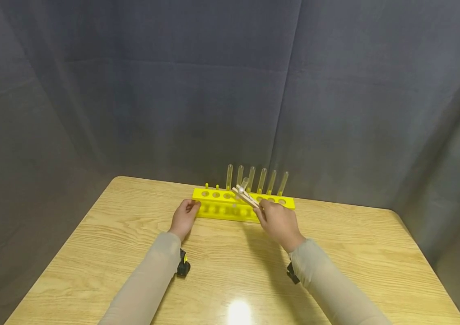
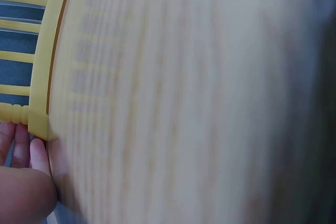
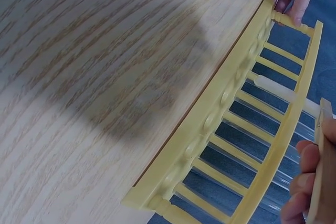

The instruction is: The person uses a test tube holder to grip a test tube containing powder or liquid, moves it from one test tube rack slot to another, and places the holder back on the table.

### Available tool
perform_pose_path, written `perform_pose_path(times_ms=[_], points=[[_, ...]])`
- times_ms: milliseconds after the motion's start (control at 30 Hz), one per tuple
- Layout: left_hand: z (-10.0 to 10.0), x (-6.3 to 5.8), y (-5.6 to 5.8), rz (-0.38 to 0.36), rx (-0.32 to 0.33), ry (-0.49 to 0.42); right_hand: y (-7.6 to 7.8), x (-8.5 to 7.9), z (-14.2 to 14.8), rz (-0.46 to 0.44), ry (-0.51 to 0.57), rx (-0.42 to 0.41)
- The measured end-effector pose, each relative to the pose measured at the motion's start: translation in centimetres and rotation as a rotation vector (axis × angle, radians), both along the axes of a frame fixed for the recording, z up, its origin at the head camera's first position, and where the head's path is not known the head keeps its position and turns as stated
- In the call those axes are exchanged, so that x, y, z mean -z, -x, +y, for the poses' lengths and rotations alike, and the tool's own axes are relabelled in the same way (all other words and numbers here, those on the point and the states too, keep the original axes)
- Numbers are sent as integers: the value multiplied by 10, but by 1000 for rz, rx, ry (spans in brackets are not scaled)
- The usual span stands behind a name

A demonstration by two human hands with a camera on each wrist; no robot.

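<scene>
A yellow test tube rack (image 1: 221, 216) stands near the table's back edge. My left hand (image 1: 184, 218) grips its left end, with fingers and thumb around the end post in the right wrist view. The right hand (image 1: 280, 223) holds a wooden test tube holder (image 1: 248, 198) above the rack's front right. Clamped in the holder's tip is a test tube (image 1: 244, 182) with a whitish lower part (image 3: 275, 88). This tube reaches down through a hole in the rack's top bar, its rounded bottom close to the lower bar in the right wrist view.
Several clear test tubes (image 1: 262, 180) stand upside down on pegs along the rack's back. Two bare yellow pegs (image 1: 207, 185) show at its left. The wooden table (image 1: 132, 216) spreads around the rack, with a dark grey curtain (image 1: 193, 113) behind.
</scene>
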State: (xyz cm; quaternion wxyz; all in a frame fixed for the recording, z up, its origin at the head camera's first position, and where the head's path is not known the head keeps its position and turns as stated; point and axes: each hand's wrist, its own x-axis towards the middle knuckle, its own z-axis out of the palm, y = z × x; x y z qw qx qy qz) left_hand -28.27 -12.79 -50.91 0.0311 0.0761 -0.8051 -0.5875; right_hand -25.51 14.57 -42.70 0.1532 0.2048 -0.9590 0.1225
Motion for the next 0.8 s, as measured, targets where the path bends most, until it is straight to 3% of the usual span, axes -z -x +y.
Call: perform_pose_path(times_ms=[533, 800], points=[[0, -1, 1, 0, 13, 1, -3, -7, -2, 29, 59, 17], [0, 1, 0, 0, 7, 8, -3, -6, -3, 120, 75, 20]])
